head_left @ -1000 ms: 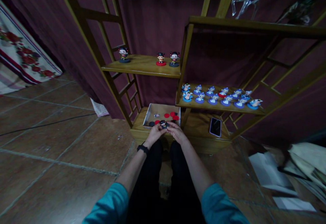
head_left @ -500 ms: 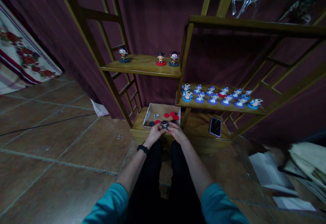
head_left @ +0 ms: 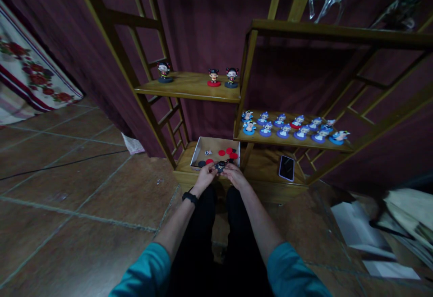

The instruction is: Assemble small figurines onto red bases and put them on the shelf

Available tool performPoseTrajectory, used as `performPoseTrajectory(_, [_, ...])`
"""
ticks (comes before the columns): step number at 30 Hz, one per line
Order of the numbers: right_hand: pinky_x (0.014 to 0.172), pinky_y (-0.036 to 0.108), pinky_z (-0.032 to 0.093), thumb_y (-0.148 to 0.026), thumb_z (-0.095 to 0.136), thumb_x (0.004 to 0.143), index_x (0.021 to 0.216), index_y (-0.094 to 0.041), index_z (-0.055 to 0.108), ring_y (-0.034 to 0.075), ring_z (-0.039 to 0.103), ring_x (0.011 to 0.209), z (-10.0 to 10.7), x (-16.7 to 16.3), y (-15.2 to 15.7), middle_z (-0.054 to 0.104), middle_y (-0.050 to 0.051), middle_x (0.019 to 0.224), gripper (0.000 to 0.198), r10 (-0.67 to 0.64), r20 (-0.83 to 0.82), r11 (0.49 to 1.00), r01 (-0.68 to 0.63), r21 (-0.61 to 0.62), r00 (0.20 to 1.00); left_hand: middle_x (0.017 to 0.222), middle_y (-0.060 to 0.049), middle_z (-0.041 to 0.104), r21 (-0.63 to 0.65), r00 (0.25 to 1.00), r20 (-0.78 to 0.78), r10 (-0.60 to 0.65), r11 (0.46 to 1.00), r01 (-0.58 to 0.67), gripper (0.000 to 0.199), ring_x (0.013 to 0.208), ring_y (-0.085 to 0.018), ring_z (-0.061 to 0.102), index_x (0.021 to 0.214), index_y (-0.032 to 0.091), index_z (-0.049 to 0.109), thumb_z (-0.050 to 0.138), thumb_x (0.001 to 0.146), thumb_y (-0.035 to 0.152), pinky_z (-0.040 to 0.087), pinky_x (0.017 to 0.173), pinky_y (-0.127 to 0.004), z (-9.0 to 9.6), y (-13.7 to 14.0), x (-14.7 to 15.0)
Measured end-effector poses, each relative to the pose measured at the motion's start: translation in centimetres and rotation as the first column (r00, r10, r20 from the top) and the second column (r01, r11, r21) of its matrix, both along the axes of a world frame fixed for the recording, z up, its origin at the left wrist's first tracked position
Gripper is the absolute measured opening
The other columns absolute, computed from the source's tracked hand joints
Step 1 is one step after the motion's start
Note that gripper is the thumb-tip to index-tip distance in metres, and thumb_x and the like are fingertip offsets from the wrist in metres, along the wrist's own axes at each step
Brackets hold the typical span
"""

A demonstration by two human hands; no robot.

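Before a dark red curtain (head_left: 203, 22), we are cataloguing one wooden shelf unit (head_left: 186, 90), its boards standing at staggered heights.

Open box (head_left: 212, 145): resting on the lowest board just ahead of us, presumably keeping its loose pieces within reach.

Left hand (head_left: 204, 176) and right hand (head_left: 237, 177): bending inward at the box's near edge.

Phone (head_left: 287, 168): lying flat on the right, seemingly out of the way.

Figurines (head_left: 284, 131): standing in two rows on the right board, their disc bases probably keeping them upright; three more are standing upper left.

Dark figurine (head_left: 220, 165): both hands' fingertips are pinching it from opposite sides, likely for steadiness; fingers are partly hiding it.

Red discs (head_left: 221, 153): lying loose inside the box.
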State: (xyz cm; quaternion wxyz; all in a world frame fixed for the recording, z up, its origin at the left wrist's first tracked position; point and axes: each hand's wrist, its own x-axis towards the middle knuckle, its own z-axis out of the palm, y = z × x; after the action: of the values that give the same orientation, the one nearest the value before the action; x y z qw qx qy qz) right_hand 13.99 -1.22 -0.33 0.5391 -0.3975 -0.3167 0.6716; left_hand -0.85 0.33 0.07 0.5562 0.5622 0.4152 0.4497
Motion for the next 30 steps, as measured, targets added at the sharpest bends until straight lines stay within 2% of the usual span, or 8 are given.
performPoseTrajectory(10, [0.076,0.031,0.050,-0.012,0.065,0.056,0.094,-0.023,0.065,0.015,0.063,0.083,0.2,0.1,-0.2,0.066,0.003,0.099,0.040,-0.021,0.033,0.999,0.020,0.035,0.999,0.077,-0.004,0.064,0.027,1.000,-0.011,-0.003,1.000,0.004,0.038,0.056,-0.010,0.055,0.106,0.012,0.060,0.055,0.068,0.014,0.044,0.055,-0.022,0.8,-0.3,0.0])
performPoseTrajectory(16, [0.077,0.031,0.049,-0.009,0.063,0.054,0.094,-0.022,0.065,0.017,0.061,0.088,0.7,0.0,-0.4,0.067,0.003,0.098,0.042,-0.010,0.043,0.999,0.009,0.035,0.999,0.067,-0.001,0.060,0.065,0.999,-0.044,0.002,0.998,0.001,0.035,0.056,-0.010,0.052,0.101,0.011,0.061,0.056,0.066,0.011,0.042,0.055,-0.021,0.9,-0.4,-0.1])
performPoseTrajectory(26, [0.080,0.033,0.050,-0.010,0.062,0.057,0.094,-0.021,0.065,0.018,0.063,0.088,0.8,0.1,-0.6,0.067,0.004,0.101,0.039,0.005,0.016,1.000,-0.006,0.019,1.000,0.071,-0.003,0.063,0.060,0.997,-0.075,0.009,0.998,-0.004,0.033,0.058,-0.012,0.055,0.100,0.011,0.061,0.062,0.068,0.020,0.043,0.055,-0.022,0.5,-0.1,-0.2])
performPoseTrajectory(30, [0.080,0.033,0.050,-0.010,0.062,0.057,0.094,-0.021,0.065,0.018,0.063,0.090,0.9,0.1,-0.6,0.068,0.004,0.100,0.039,0.010,0.015,1.000,-0.010,0.020,1.000,0.073,-0.003,0.064,0.060,0.997,-0.069,0.018,0.998,-0.014,0.033,0.060,-0.012,0.056,0.099,0.012,0.062,0.061,0.067,0.018,0.044,0.056,-0.023,0.5,-0.1,-0.2])
